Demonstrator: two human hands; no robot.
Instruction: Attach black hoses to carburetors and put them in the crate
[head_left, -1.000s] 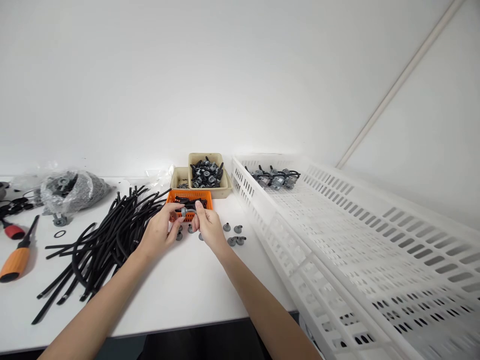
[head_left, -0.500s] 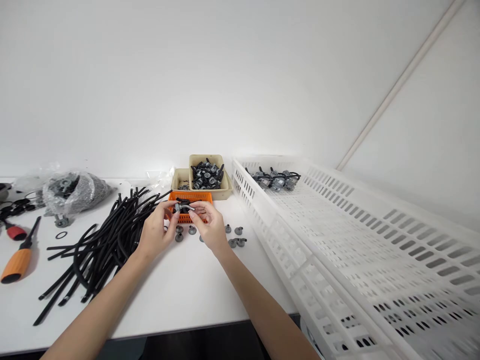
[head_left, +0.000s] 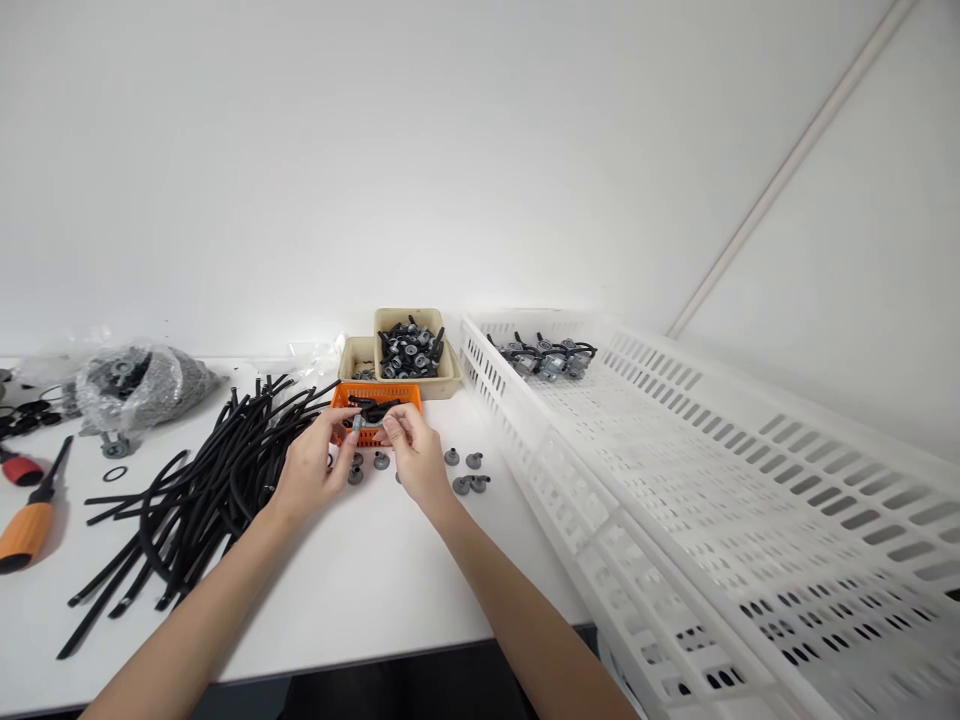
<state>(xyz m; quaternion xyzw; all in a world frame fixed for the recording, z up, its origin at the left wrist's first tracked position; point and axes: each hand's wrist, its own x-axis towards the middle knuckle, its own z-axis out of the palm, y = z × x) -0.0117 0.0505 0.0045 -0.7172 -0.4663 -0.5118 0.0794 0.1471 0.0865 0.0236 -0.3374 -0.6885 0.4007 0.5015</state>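
A small grey fitting (head_left: 360, 422) with a narrow stem is held between my two hands, above the front of the orange basket (head_left: 339, 396). My left hand (head_left: 316, 462) pinches its thicker end between thumb and fingers. At the stem end, the bunched fingers of my right hand (head_left: 417, 456) are closed, hiding what lies inside them. Short black pieces (head_left: 375, 408) lie in the orange basket. On the white table below and beside my hands stand several grey round fittings (head_left: 474, 460) with short nozzles.
A heap of black tubes (head_left: 225, 480) lies left of my hands. Farther left are an orange-handled screwdriver (head_left: 27, 530) and a bubble-wrap bag of parts (head_left: 146, 385). Beige trays (head_left: 450, 375) stand behind the basket. A large white crate (head_left: 525, 440) at right holds several assemblies (head_left: 551, 360).
My right fingers have drawn closer together around the stem end, which showed more before. The fitting has tilted slightly in my left fingers. The whole view has shifted a little.
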